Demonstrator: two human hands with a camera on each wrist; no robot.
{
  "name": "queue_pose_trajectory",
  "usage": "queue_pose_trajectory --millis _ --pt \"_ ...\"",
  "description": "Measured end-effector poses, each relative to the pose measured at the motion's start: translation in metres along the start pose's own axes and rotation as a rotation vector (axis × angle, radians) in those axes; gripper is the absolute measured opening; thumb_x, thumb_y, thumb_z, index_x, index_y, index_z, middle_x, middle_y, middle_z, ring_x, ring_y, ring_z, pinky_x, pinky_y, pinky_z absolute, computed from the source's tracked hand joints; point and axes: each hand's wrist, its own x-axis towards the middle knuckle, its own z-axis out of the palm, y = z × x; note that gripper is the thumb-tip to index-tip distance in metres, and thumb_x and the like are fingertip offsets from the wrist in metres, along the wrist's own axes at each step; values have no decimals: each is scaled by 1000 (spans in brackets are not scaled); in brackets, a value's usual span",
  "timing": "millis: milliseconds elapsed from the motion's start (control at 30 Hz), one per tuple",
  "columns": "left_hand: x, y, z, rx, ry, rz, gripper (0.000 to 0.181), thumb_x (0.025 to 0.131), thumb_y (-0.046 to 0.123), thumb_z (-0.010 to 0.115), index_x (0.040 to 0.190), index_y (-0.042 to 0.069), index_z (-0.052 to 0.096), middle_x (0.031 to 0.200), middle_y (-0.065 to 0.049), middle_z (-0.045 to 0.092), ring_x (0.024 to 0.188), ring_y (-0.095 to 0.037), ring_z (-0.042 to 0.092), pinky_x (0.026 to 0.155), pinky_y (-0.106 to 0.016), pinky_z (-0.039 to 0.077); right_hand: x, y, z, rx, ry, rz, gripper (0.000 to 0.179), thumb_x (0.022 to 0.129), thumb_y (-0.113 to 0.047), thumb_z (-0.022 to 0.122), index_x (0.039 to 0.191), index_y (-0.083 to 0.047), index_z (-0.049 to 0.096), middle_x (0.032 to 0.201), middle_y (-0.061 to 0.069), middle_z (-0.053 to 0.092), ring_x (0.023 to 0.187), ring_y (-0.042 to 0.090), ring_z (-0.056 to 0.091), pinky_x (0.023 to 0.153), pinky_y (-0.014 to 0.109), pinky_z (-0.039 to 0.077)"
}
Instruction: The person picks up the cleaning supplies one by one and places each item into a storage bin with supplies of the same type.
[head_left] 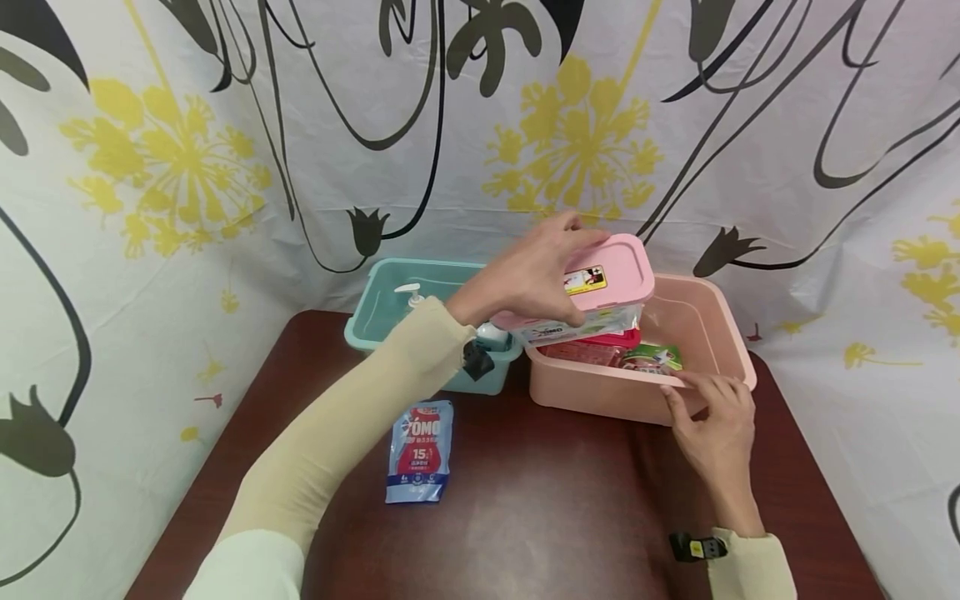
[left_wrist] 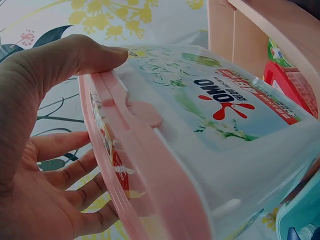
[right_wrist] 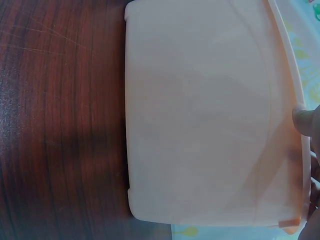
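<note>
My left hand (head_left: 536, 271) grips a clear plastic box with a pink lid (head_left: 626, 271) and an OMO label, held tilted over the left part of the salmon-pink bin (head_left: 600, 402). In the left wrist view the thumb lies on the edge of the box (left_wrist: 165, 95), with the fingers across its lid. At the bin's front right, my right hand (head_left: 716, 421) pinches the rim between thumb and fingers; the right wrist view shows the bin's outer wall (right_wrist: 200, 125). Inside the bin are a red-lidded pack (head_left: 588, 352) and a green packet (head_left: 663, 357), partly hidden.
Left of the pink bin stands a teal bin (head_left: 431, 265) holding a white pump bottle (head_left: 409, 289) and other things, partly behind my left arm. A blue OMO pouch (head_left: 420, 454) lies on the dark wooden table (head_left: 555, 500). Patterned cloth (head_left: 300, 192) surrounds the table's back and sides.
</note>
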Motion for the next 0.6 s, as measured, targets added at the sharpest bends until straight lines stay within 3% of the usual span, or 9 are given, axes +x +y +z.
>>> queue_pose_trajectory --millis 400,600 --pt "21 10 11 28 -42 78 100 66 34 88 155 22 43 135 2 48 114 -10 48 91 -20 45 0 -1 0 15 2 1 31 81 -10 84 108 2 73 104 25 71 103 44 51 95 57 32" --pt "30 9 19 18 -63 88 102 66 31 88 157 22 42 137 1 47 116 -10 47 92 -20 44 0 1 0 17 0 2 31 81 -10 84 108 2 73 104 25 71 104 43 52 96 57 32"
